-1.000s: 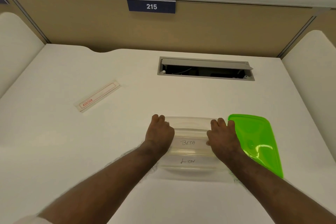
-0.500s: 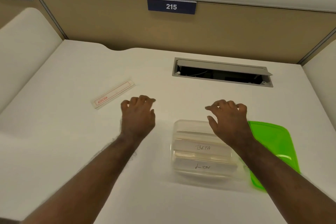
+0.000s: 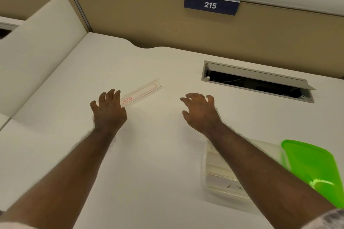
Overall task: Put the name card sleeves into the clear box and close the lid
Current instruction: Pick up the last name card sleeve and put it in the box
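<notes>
sleeve (image 3: 141, 92) just beyond left grip (image 3: 108, 110)

Green lid (image 3: 314, 169), red-printed sleeve (image 3: 141, 92), white desk (image 3: 158, 154), navy sign (image 3: 211, 4).

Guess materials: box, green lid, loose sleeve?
Clear box: likely rigid plastic, see-through; cards show through its wall.
Green lid: probably glossy translucent plastic; bright glare streak.
Name card sleeve: looks like thin clear plastic over a red-printed paper insert.
</notes>
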Action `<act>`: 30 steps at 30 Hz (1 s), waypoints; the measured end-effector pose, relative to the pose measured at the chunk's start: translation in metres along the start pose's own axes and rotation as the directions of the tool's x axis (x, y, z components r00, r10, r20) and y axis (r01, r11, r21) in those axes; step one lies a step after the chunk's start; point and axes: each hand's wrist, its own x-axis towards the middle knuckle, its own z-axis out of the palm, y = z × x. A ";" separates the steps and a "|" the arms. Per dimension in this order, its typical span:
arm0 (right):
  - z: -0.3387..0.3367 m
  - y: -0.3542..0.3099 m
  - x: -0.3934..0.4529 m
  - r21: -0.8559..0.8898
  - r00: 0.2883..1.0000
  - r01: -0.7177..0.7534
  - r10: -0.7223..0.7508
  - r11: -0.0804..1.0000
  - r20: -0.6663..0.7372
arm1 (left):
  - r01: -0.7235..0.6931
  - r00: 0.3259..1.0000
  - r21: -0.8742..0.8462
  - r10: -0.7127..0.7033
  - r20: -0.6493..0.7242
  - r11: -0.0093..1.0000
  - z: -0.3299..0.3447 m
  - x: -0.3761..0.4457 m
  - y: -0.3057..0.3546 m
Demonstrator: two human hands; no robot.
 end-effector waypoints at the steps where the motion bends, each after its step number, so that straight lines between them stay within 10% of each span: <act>1: 0.005 -0.009 0.008 0.006 1.000 0.010 -0.010 1.000 0.014 | -0.013 0.999 0.024 0.012 0.034 1.000 0.002 0.008 -0.007; 10: 0.034 -0.077 0.059 0.035 0.991 0.093 -0.096 0.995 0.096 | -0.022 0.978 0.061 0.009 0.206 0.998 0.013 0.048 -0.022; 17: 0.037 -0.085 0.068 0.050 0.990 0.095 -0.100 0.994 0.098 | 0.089 0.967 -0.229 -0.029 0.253 0.969 0.016 0.047 -0.015; 30: 0.006 -0.021 0.055 0.106 1.000 0.012 -0.013 0.994 0.010 | 0.340 0.894 -0.856 0.149 0.423 0.390 -0.061 0.004 -0.002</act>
